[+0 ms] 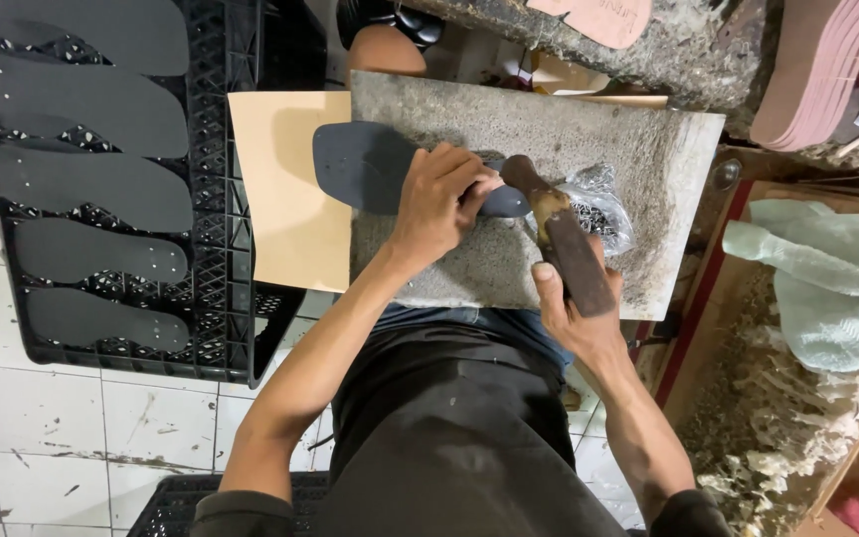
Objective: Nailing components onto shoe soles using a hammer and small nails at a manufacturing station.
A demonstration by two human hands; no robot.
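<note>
A dark grey shoe insole (365, 164) lies flat on a grey stone slab (648, 149) in front of me. My left hand (439, 199) presses down on the insole near its narrow end, fingers pinched together. My right hand (574, 313) grips the dark wooden handle of a hammer (564, 239), whose brown head rests on the slab just right of the left hand. A crumpled clear plastic bag (603, 199) sits right beside the hammer head.
A black plastic crate (231, 259) at the left carries several dark insoles (82, 184). A tan cardboard sheet (285, 199) lies between crate and slab. Stacked tan soles (817, 70) and tools stand at the top right, a pale green cloth (827, 278) at the right.
</note>
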